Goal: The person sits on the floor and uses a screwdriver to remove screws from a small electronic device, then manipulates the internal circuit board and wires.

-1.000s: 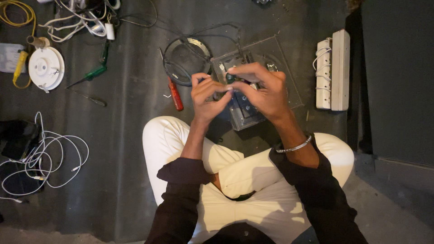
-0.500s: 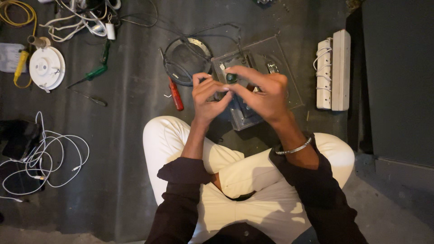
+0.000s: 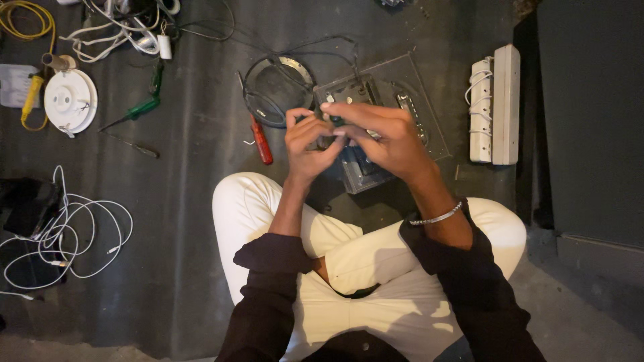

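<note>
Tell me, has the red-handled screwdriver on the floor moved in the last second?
No. The red-handled screwdriver lies as before, just left of the round ring, in the same spot and at the same angle.

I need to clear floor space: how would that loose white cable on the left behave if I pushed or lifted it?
The white cable lies in loose, overlapping loops, so it is probably floppy and light. Pushed, it would likely bunch rather than slide as one piece. Lifted, the loops could tangle or drag the dark object beside them, whose connection I cannot tell.

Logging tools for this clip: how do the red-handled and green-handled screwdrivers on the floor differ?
The red-handled screwdriver lies close beside the left hand; the green-handled screwdriver lies farther away, near the white round fitting. Red runs steeply, green at a shallower slant. Both lie flat and untouched.
</note>
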